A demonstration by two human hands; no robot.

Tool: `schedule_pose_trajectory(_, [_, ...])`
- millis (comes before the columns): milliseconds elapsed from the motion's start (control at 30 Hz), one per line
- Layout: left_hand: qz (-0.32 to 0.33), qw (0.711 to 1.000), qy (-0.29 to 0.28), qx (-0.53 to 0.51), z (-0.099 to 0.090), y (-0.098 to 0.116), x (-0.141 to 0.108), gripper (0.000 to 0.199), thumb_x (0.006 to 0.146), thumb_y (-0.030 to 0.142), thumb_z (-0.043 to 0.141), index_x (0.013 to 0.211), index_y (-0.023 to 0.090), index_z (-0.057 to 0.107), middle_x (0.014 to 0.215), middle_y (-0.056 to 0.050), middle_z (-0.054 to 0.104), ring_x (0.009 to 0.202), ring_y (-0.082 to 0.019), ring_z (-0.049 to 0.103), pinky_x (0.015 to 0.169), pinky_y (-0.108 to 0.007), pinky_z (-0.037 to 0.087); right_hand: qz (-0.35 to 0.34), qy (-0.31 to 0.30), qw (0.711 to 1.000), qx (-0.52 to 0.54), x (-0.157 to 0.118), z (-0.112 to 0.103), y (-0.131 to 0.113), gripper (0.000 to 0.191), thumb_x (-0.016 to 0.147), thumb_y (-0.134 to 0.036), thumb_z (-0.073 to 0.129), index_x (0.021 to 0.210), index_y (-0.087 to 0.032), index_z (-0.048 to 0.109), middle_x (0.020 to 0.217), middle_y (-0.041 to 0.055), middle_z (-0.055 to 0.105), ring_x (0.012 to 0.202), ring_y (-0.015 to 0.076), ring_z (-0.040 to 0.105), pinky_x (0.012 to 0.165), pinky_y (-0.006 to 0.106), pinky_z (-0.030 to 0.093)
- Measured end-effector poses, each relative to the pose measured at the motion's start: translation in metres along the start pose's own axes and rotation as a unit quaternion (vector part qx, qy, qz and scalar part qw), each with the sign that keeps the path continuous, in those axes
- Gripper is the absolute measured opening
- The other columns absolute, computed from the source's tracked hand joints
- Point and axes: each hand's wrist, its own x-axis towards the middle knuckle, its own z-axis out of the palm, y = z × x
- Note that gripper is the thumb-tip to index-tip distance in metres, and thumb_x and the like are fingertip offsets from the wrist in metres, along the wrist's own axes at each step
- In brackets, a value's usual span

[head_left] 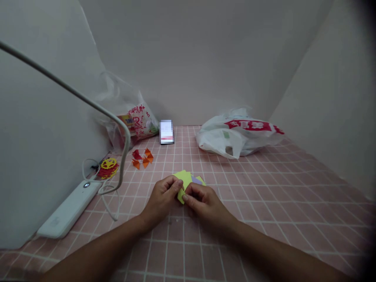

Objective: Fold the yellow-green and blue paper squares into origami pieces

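Observation:
Between my hands is a yellow-green sheet of paper [185, 178] with a folded lower edge. My left hand [164, 196] grips its left side, thumb on top. The fingers of my right hand [202, 201] pinch its lower right part. Just behind it, a lilac piece of paper [196, 180] and another bit of yellow paper lie partly hidden by my right hand. Several small folded orange and red paper pieces [146, 161] sit farther back on the left.
A white power bank [69, 209] with a looping cable [127, 145] lies at left, near red and yellow cut-out shapes [108, 168]. At the back are a filled plastic bag [138, 121], a phone [166, 132] and a white plastic bag [241, 133]. Pink tiled cloth [279, 219] covers the table.

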Motion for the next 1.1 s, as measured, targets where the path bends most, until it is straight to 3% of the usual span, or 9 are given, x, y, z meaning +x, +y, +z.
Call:
schedule_pose_trajectory(167, [-0.053, 0.996, -0.041, -0.063, -0.001, -0.001, 0.004, 0.035, 0.080, 0.049, 0.069, 0.080, 0.015, 0.059, 0.062, 0.001, 0.061, 0.054, -0.012, 0.056, 0.057, -0.024, 0.046, 0.014, 0.046, 0.996, 0.072, 0.004, -0.005, 0.006, 0.022, 0.085, -0.034, 0.060, 0.070, -0.020, 0.051, 0.055, -0.0040, 0.053, 0.046, 0.0102, 0.046, 0.047, 0.024, 0.034])
schedule_pose_trajectory(300, [-0.040, 0.997, -0.034, -0.058, -0.002, -0.002, 0.006, 0.032, 0.075, 0.041, 0.075, 0.076, 0.014, 0.060, 0.059, 0.001, 0.062, 0.053, -0.011, 0.055, 0.056, -0.024, 0.044, 0.000, 0.035, 0.993, 0.109, 0.007, -0.009, 0.010, 0.028, 0.088, -0.041, 0.059, 0.073, -0.019, 0.053, 0.057, -0.0035, 0.055, 0.046, 0.0096, 0.048, 0.047, 0.023, 0.036])
schedule_pose_trajectory(533, [-0.027, 0.996, -0.036, -0.082, -0.005, -0.007, 0.006, 0.027, 0.077, 0.037, 0.073, 0.087, 0.014, 0.063, 0.065, 0.000, 0.064, 0.059, -0.012, 0.059, 0.059, -0.024, 0.047, 0.004, 0.009, 0.984, 0.176, 0.008, -0.010, 0.009, 0.034, 0.086, -0.049, 0.063, 0.076, -0.017, 0.055, 0.068, -0.0010, 0.061, 0.050, 0.0092, 0.055, 0.052, 0.023, 0.042])
schedule_pose_trajectory(700, [-0.011, 0.994, -0.015, -0.108, -0.004, -0.007, 0.007, 0.031, 0.074, 0.032, 0.077, 0.093, 0.016, 0.058, 0.071, 0.002, 0.063, 0.062, -0.012, 0.062, 0.059, -0.024, 0.049, 0.004, -0.011, 0.984, 0.180, 0.008, -0.011, 0.008, 0.034, 0.090, -0.048, 0.060, 0.077, -0.017, 0.057, 0.068, -0.0008, 0.061, 0.051, 0.0090, 0.056, 0.053, 0.023, 0.043])
schedule_pose_trajectory(1100, [0.001, 0.996, -0.011, -0.092, -0.004, -0.003, 0.007, 0.027, 0.074, 0.031, 0.077, 0.085, 0.016, 0.057, 0.070, 0.002, 0.062, 0.061, -0.011, 0.061, 0.060, -0.023, 0.049, 0.007, -0.018, 0.987, 0.162, 0.009, -0.011, 0.009, 0.036, 0.089, -0.050, 0.058, 0.077, -0.017, 0.056, 0.066, -0.0012, 0.060, 0.048, 0.0087, 0.053, 0.049, 0.023, 0.041])
